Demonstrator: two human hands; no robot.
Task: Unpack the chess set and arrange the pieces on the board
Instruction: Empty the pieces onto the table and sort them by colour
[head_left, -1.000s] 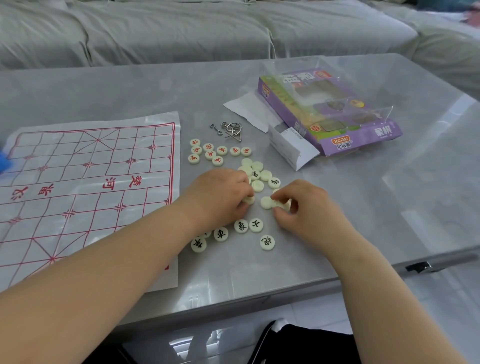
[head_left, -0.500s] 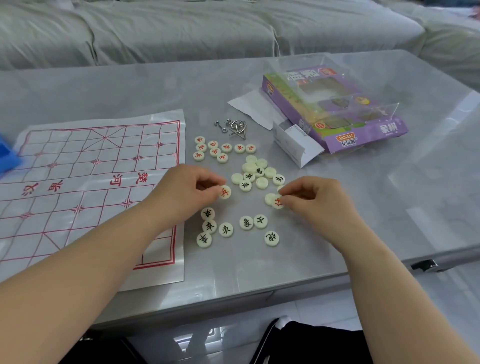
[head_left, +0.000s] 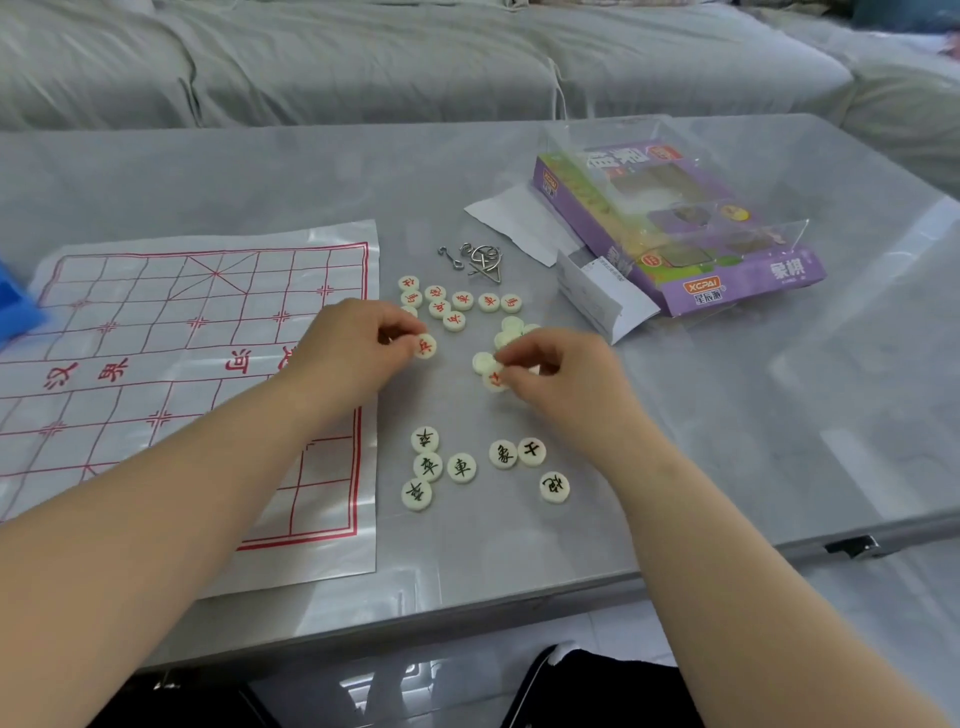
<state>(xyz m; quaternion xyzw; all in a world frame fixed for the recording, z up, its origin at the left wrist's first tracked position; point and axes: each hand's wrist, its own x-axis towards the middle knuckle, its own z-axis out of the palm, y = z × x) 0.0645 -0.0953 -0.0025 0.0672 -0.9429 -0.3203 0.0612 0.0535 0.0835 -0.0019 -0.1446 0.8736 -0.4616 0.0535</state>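
A plastic chess board sheet (head_left: 171, 364) with red lines lies flat on the left of the grey table. Round cream pieces lie to its right: a red-lettered group (head_left: 457, 304) at the back, a black-lettered group (head_left: 462, 465) nearer me, and a small unsorted pile (head_left: 511, 332) between them. My left hand (head_left: 358, 345) pinches a red-lettered piece (head_left: 425, 346) just above the table, beside the red group. My right hand (head_left: 561, 376) pinches another red-lettered piece (head_left: 493, 379) at the edge of the unsorted pile.
The open purple chess box (head_left: 675, 234) with its clear lid lies at the back right, with a white paper flap (head_left: 597, 296) in front. Small metal wire puzzles (head_left: 478, 257) lie behind the pieces. A blue object (head_left: 15, 306) sits at the far left. A sofa (head_left: 363, 57) stands behind the table.
My left hand has carried a red-lettered piece from the unsorted pile toward the red group at the back. My right hand has picked a red-lettered piece out of the pile.
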